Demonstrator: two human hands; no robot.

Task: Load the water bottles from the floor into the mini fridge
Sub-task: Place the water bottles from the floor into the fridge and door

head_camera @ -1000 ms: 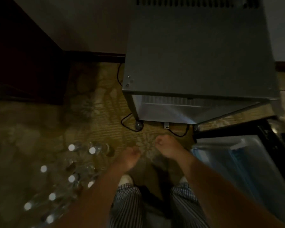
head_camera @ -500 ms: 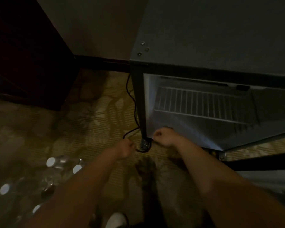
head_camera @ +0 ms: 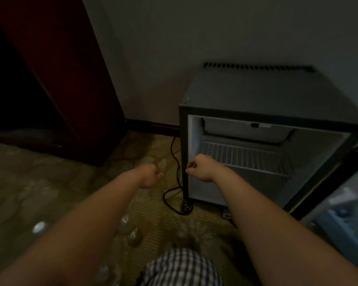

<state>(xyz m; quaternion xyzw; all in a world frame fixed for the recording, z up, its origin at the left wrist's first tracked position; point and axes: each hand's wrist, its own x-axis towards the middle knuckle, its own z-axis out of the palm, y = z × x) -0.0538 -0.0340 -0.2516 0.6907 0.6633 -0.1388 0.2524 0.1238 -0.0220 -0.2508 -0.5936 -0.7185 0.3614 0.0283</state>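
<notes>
Reference item: tall dark red-brown wooden cabinet (head_camera: 66, 79), standing at the left of the view. Right of the cabinet: plain pale wall (head_camera: 174, 38). A dark baseboard (head_camera: 153, 126) runs along the foot of the wall, starting at the cabinet's right edge. In front of the cabinet: carpet (head_camera: 39, 193), olive-beige with a faded pattern. A black cable (head_camera: 175, 162) trails onto the carpet, well right of the cabinet. Lighting: dim throughout.

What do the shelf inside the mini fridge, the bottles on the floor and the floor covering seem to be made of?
The shelf looks like white-coated metal wire: thin parallel bars with gaps between them. The bottles seem to be clear plastic: they are see-through and slightly glossy. The floor covering looks like matte patterned carpet; the fibre cannot be told in this dim light.
</notes>
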